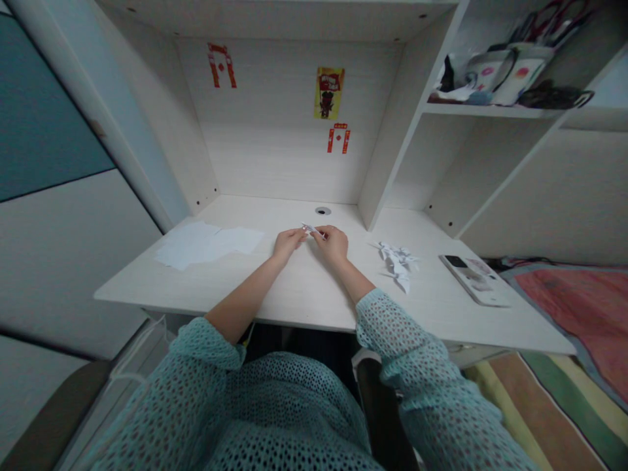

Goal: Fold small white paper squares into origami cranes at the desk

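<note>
Over the middle of the desk, a small folded piece of white paper [310, 227] is pinched between both hands. My left hand [289, 243] is closed on its left end with the fingertips. From the other side, my right hand [331, 243] grips the right end, partly hiding it. The paper is narrow and pointed; its exact folded shape is too small to make out. To the right lies a small pile of folded white paper figures [396, 260]. Flat white paper sheets [209, 243] are spread, overlapping, at the left of the desk.
A phone [473, 280] lies at the right of the white desk [304, 301]. Behind the hands is a round cable hole [322, 210]. A shelf [490, 111] at upper right bears cups [521, 72] and scissors [564, 16]. A bed with striped cloth [564, 399] adjoins the right side.
</note>
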Motion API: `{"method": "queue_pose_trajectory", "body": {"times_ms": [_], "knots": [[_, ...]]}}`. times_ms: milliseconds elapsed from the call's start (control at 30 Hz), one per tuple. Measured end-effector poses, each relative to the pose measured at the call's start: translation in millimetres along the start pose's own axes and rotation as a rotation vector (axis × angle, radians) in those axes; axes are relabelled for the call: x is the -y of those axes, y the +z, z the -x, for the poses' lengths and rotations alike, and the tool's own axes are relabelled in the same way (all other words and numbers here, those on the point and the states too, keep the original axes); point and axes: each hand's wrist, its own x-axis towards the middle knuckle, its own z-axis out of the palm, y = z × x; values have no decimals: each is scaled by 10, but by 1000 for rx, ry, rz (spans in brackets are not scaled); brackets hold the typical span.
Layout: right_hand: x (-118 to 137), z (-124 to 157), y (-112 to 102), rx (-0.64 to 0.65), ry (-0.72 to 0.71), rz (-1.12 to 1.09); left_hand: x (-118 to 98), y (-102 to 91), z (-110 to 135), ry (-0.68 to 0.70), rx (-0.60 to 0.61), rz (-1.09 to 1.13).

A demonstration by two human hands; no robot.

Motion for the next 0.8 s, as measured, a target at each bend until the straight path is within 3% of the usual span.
{"method": "queue_pose_trajectory", "body": {"times_ms": [133, 367, 800], "knots": [[41, 9, -37, 29, -122, 78, -20, 0, 10, 10, 30, 26], [31, 9, 27, 176, -331, 37, -8, -53, -49, 7, -62, 117], [21, 5, 2, 324, -363, -65, 96, -90, -113, 41, -154, 82]]}}
